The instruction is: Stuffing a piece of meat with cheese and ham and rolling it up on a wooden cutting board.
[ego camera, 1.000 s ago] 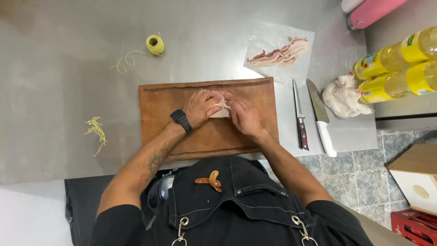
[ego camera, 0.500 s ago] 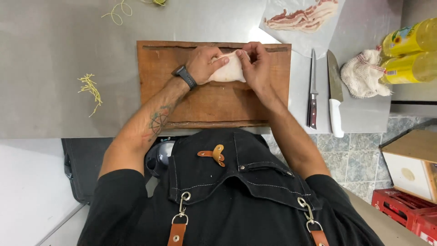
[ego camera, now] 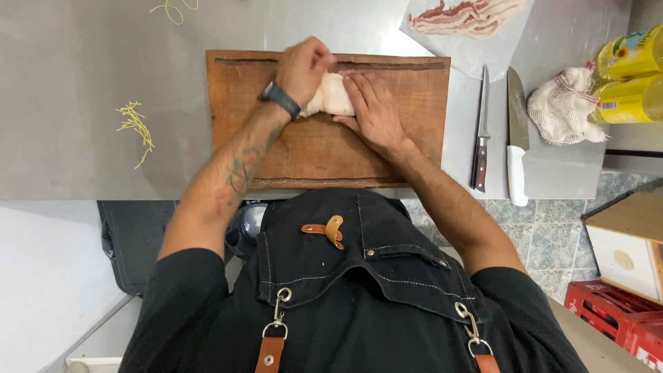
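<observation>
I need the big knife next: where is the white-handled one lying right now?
In the head view the white-handled knife lies on the steel counter right of the wooden cutting board, between the slim dark-handled knife and the bunched cloth, blade pointing away.

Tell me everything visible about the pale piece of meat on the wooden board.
The pale piece of meat looks like raw, skinless poultry, whitish-pink and smooth, bunched into a compact lump. It lies on the upper middle of the brown wooden cutting board, near the long groove at the far edge. The left hand covers its left and top side, and the right hand presses flat against its right side. Much of it is hidden beneath them.
</observation>
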